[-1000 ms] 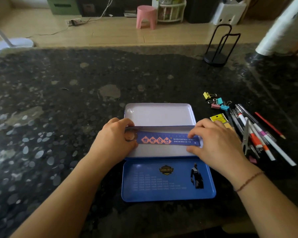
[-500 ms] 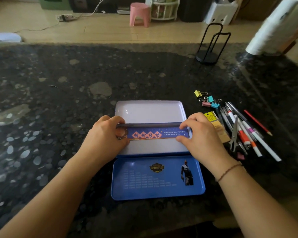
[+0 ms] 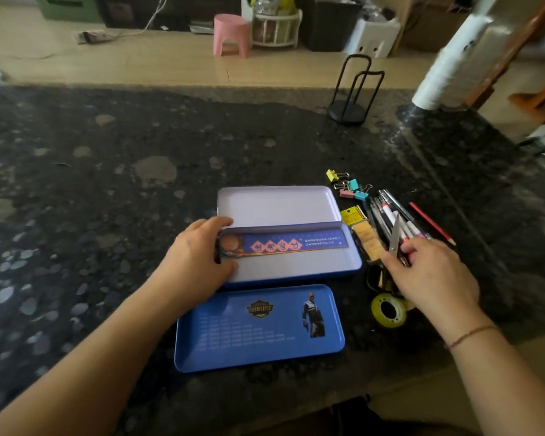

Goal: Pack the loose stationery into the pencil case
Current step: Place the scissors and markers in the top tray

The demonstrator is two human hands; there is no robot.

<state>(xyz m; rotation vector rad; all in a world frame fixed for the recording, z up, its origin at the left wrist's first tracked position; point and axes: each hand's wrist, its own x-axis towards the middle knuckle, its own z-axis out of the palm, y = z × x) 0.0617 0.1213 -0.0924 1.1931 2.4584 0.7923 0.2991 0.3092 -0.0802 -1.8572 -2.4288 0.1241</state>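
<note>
Left hand: the left hand reaches in from the lower left, forearm slanting across the dark stone table; its fingers curl over the left end of the pencil case and of the ruler, thumb below, holding them.
Right hand: the right hand comes in from the lower right, a thin bracelet on the wrist; fingers spread and lightly bent over the scissors and the near ends of the pens; whether it grips anything I cannot tell.
Pencil case: open tin, pale inside, at the table's middle; the ruler lies lengthwise in it; a blue printed lid lies flat just in front.
Loose stationery: to the right of the case; binder clips farthest, a red pencil beside the pens, a roll of tape near the right wrist.
</note>
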